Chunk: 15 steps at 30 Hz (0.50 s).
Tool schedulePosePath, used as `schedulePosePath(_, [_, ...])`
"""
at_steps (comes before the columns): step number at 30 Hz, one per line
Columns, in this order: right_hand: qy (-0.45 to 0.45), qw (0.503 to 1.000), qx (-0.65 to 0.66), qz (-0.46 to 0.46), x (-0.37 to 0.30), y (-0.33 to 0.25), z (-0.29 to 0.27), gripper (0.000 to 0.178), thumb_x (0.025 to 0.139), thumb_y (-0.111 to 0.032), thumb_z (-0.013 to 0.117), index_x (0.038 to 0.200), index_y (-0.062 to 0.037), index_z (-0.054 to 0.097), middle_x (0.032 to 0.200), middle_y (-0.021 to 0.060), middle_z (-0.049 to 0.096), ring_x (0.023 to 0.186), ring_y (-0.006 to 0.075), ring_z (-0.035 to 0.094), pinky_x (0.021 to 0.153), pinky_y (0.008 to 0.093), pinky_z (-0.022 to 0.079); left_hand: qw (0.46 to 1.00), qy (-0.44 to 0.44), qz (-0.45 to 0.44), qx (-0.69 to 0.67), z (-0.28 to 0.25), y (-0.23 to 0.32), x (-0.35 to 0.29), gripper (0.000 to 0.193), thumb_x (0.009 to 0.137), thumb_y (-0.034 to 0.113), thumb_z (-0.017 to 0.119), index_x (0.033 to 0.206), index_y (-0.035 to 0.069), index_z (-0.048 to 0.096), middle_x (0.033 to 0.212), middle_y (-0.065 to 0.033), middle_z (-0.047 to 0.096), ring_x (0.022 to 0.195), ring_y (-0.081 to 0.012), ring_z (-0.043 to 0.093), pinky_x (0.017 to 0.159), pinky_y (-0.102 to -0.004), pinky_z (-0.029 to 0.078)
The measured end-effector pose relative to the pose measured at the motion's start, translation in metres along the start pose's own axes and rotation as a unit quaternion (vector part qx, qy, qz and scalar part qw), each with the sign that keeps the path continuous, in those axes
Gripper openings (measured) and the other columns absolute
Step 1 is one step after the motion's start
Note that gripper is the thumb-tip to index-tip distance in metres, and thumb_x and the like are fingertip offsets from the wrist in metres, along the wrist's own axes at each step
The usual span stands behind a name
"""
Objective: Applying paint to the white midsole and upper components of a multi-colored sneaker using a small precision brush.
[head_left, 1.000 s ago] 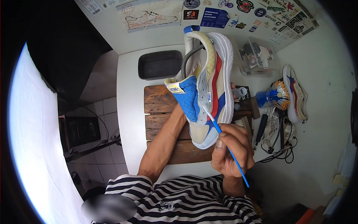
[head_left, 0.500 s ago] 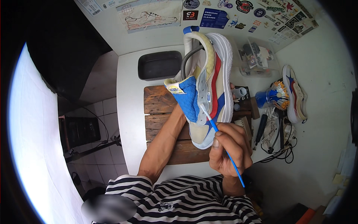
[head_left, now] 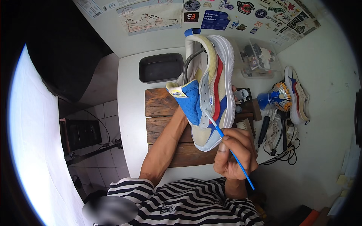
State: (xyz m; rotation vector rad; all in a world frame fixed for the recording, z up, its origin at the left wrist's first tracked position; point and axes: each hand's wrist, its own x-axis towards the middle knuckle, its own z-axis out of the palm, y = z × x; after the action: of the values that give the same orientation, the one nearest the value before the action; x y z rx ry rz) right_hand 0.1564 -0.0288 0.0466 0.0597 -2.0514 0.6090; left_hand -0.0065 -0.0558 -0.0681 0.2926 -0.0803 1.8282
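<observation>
A sneaker (head_left: 222, 71) in white, cream, red and blue is held up over the table, toe toward me, with its blue tongue folded out to the left and no laces in it. My left hand (head_left: 234, 89) grips it from behind; only fingertips show past the sole's right edge, the rest being hidden. Inside the shoe a springy metal shoe tree (head_left: 189, 62) arches up. My right hand (head_left: 237, 152) pinches a thin blue paintbrush (head_left: 236, 158). The brush's bristles touch the light grey eyelet strip (head_left: 204, 107).
Beneath the shoe lies a dark slatted wooden board (head_left: 158, 126). Behind it is a black tray (head_left: 160, 67). To the right are a clear plastic box (head_left: 258, 62), a blue holder with several brushes (head_left: 277, 97), the matching sneaker (head_left: 296, 94), a small open jar (head_left: 243, 94), and cables (head_left: 288, 150).
My right hand and the brush have shifted slightly right and down, with the bristles moving a little lower along the eyelet strip. The shoe stays nearly in place.
</observation>
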Motion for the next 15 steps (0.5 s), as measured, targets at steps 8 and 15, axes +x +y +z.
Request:
schedulePosePath(8, [0.002, 1.000, -0.020, 0.008, 0.0056, -0.0028, -0.0035, 0.021, 0.088, 0.005, 0.069, 0.109, 0.0026, 0.064, 0.093, 0.0187, 0.072, 0.075, 0.0303, 0.071, 0.060, 0.0367, 0.059, 1.000, -0.005, -0.010, -0.003, 0.0038, -0.0016, 0.0076, 0.068, 0.107, 0.048, 0.049, 0.153, -0.001, 0.040, 0.141, -0.0303, 0.053, 0.128, -0.0496, 0.058, 0.108, -0.0563, 0.054])
schedulePosePath(15, [0.003, 1.000, -0.011, 0.008, 0.0031, -0.0021, -0.0035, 0.021, 0.088, 0.005, 0.069, 0.108, 0.0025, 0.065, 0.093, 0.0189, 0.072, 0.075, 0.0310, 0.071, 0.060, 0.0371, 0.059, 1.000, -0.007, -0.013, -0.007, 0.0004, -0.0018, 0.0090, 0.068, 0.107, 0.048, 0.049, 0.153, -0.001, 0.040, 0.141, -0.0302, 0.053, 0.129, -0.0495, 0.057, 0.108, -0.0565, 0.054])
